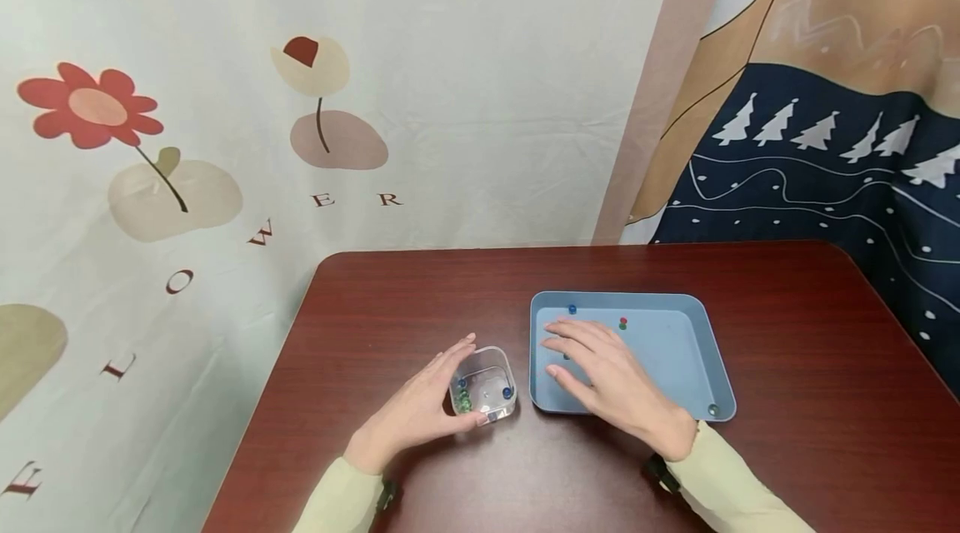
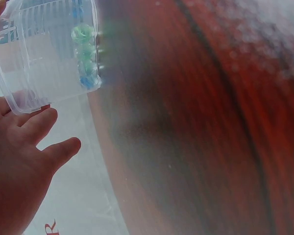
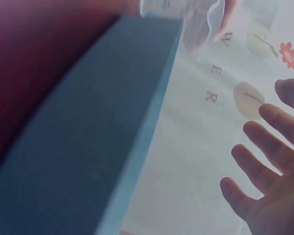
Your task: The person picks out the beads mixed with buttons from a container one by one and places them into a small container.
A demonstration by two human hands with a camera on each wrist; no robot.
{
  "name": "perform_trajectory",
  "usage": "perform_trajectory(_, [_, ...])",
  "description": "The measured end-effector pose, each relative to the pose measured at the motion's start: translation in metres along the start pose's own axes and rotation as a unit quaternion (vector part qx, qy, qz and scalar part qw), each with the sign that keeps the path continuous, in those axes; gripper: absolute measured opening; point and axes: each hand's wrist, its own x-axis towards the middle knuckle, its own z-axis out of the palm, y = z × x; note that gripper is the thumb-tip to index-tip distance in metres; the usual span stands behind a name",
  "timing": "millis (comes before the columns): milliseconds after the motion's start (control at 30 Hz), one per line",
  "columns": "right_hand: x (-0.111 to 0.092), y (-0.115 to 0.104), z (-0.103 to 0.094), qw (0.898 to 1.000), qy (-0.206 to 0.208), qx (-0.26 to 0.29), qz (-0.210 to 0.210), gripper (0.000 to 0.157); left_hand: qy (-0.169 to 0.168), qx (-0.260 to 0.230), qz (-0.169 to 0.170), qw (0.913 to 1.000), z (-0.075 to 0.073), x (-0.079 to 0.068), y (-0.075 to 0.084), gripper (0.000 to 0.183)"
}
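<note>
My left hand (image 1: 420, 404) holds a small clear plastic container (image 1: 483, 383) between the thumb at its near edge and the fingers along its far-left side. Green beads (image 1: 464, 401) and a few blue ones, such as one blue bead (image 1: 507, 392), lie inside. In the left wrist view the beads (image 2: 83, 34) show through the container wall. To the right, my right hand (image 1: 615, 371) hovers with spread fingers over the left part of a blue tray (image 1: 675, 341), nothing in its grasp. The right wrist view shows those fingers (image 3: 267, 139) extended and apart.
In the tray lie a blue bead (image 1: 572, 309) near the far edge, a red and green pair (image 1: 623, 323), and a greenish bead (image 1: 713, 410) in the near right corner. The brown table (image 1: 420, 291) meets a printed curtain (image 1: 487, 100) behind.
</note>
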Motion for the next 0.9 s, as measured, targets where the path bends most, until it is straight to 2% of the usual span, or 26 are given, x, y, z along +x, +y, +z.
perform_trajectory(167, [0.004, 0.014, -0.016, 1.0, 0.0, -0.02, 0.006, 0.038, 0.0, 0.002, -0.004, 1.0, 0.0, 0.0, 0.001, 0.101])
perform_trajectory(400, [0.01, 0.033, -0.032, 0.997, -0.048, -0.036, 0.04, 0.046, 0.0, 0.003, -0.001, 1.0, 0.001, 0.0, 0.0, 0.1])
perform_trajectory(900, [0.021, 0.061, -0.029, 0.99, -0.116, -0.049, 0.058, 0.05, 0.001, 0.004, 0.01, 0.9999, -0.001, 0.0, -0.002, 0.102])
